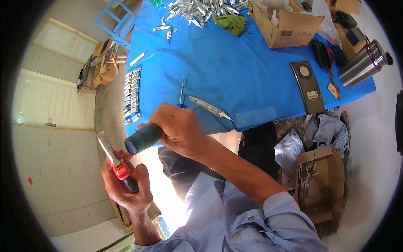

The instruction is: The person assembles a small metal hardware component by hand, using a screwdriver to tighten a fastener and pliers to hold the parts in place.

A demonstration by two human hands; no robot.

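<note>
My left hand [130, 185] is wrapped round a red-and-black-handled tool [120, 169], its flat metal blade pointing up and away. Close beside it, off the table's front edge, my right hand [178, 128] grips a thick dark green handle [145, 138] with a bluish end. Just beyond the right knuckles shows a screwdriver [182, 92] with a thin metal shaft and a bit of blue handle. Whether it joins the green handle cannot be told, as the hand hides that part. A slim pale pen-like device [210, 107] with a pointed tip lies on the blue cloth [218, 63] nearby.
Small metal parts [132, 94] form a row along the left edge. A heap of pale devices [201, 10] and a green cloth [231, 24] lie at the back. Rightward are a cardboard box [289, 31], phone [307, 86] and steel flask [363, 65]. An open carton [331, 180] stands below.
</note>
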